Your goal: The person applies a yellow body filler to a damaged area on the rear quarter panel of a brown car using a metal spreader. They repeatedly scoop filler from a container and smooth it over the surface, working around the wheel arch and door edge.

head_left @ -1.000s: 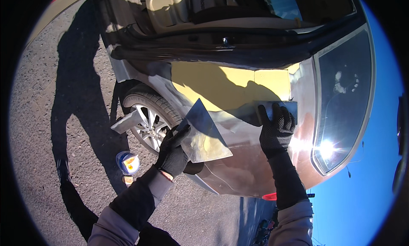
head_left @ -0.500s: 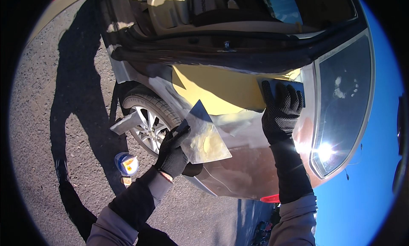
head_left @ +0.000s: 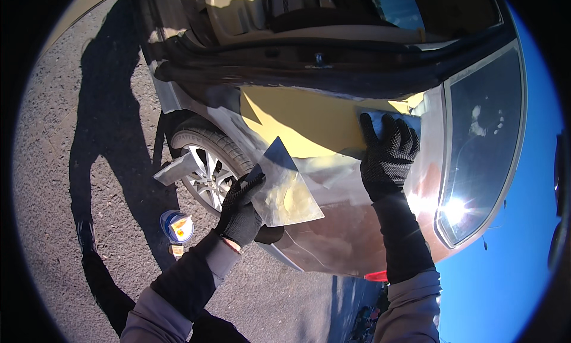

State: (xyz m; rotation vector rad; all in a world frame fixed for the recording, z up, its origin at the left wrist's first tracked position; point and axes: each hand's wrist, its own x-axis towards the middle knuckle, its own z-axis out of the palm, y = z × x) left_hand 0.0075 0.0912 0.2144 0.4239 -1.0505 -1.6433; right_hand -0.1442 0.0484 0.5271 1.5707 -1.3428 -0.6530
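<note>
My left hand (head_left: 241,209), in a black dotted glove, is closed on a flat metal plate (head_left: 291,203) smeared with pale yellow paste, held out near the rear wheel (head_left: 211,173). My right hand (head_left: 386,156), gloved the same way, grips a wide flat spreader (head_left: 408,123), its fingers curled over it, against the right part of a patch of yellow filler (head_left: 288,123) on the car's side panel. Bare grey sanded patches (head_left: 431,111) border the filler. The spreader's working edge is mostly hidden behind my fingers.
An open door frame (head_left: 238,69) and seat interior run above the patch; a rear side window (head_left: 476,135) is at right. A grey flap (head_left: 175,169) sticks out by the wheel. A blue tub (head_left: 169,229) and small card piece (head_left: 176,251) lie on the asphalt (head_left: 53,147).
Over the last second my right hand and spreader have moved upward along the filler, shifting right and then slightly back left. My left hand and plate have barely moved.
</note>
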